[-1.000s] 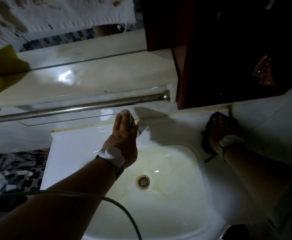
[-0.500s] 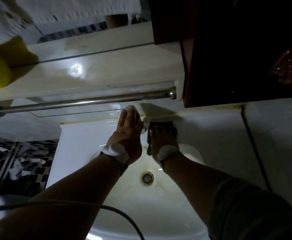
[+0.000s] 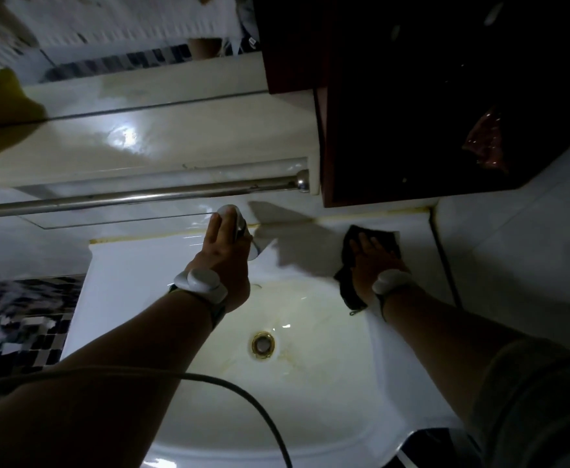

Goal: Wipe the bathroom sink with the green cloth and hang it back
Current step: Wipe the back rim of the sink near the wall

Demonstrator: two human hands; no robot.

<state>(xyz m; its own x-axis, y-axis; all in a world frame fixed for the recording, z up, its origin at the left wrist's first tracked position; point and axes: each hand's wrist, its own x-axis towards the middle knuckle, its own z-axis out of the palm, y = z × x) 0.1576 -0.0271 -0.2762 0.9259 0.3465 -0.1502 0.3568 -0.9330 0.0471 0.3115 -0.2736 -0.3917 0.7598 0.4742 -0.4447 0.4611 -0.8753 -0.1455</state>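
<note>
Dim bathroom, white sink [image 3: 135,285] w/ brass drain [image 3: 262,345], R hand [image 3: 374,265] flat, fingers straight, pressing cloth [image 3: 347,282] on back-right rim, L hand [image 3: 224,261] gripping tap [image 3: 239,228], rail [image 3: 135,197] above.

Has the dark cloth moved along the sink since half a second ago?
Yes. The cloth under the right hand has slid right along the sink's back ledge, away from the tap, toward the tiled wall.

Two hands [image 3: 224,261] [image 3: 374,265], one cloth [image 3: 347,282], one sink [image 3: 310,383].
</note>
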